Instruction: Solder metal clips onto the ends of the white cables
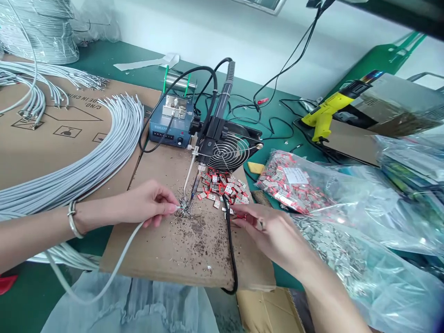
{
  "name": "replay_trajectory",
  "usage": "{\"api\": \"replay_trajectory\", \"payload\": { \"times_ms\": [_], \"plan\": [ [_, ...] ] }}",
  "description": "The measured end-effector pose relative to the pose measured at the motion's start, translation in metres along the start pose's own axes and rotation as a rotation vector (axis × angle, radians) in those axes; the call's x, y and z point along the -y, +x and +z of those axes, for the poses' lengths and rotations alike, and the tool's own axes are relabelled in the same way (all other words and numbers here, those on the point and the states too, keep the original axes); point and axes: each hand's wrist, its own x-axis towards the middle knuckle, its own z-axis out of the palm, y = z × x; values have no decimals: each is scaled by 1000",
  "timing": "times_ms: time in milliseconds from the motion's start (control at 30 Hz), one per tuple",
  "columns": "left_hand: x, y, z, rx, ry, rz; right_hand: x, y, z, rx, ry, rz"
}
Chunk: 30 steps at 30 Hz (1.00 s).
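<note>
My left hand (156, 203) pinches a white cable (130, 240) close to its end, which points at the soldering iron's tip (193, 194). Below that tip lies a small heap of solder bits (185, 209). A thin metal feed tube (189, 173) comes down beside the iron, which a stand holds upright at a slant. My right hand (263, 226) is closed at the near edge of a pile of small red-and-silver connectors (227, 187). Red shows between its thumb and index finger, seemingly one such connector, partly hidden. A black cord (229, 249) runs just left of those fingertips.
Behind the iron stand a fan (231, 152) and a blue soldering station (171, 122). Bundled white cables (118, 134) lie on cardboard at left. On the right are bags of connectors (294, 180) and metal parts (333, 249), plus a yellow heat gun (328, 111).
</note>
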Motion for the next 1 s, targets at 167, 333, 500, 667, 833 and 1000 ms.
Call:
{"api": "replay_trajectory", "payload": {
  "times_ms": [167,333,500,667,833,1000],
  "plan": [
    [6,1,3,19,-111,24,23,9,9,13,283,-23],
    [9,2,5,16,-200,39,43,28,32,176,770,131],
    [11,5,5,2,-304,36,48,41,46,204,1241,418],
    [9,5,7,1,-334,32,49,42,44,191,1383,498],
    [6,4,10,4,-342,5,51,42,43,172,1398,522],
    [5,3,10,18,-339,-17,53,41,42,140,1396,536]
  ]
}}
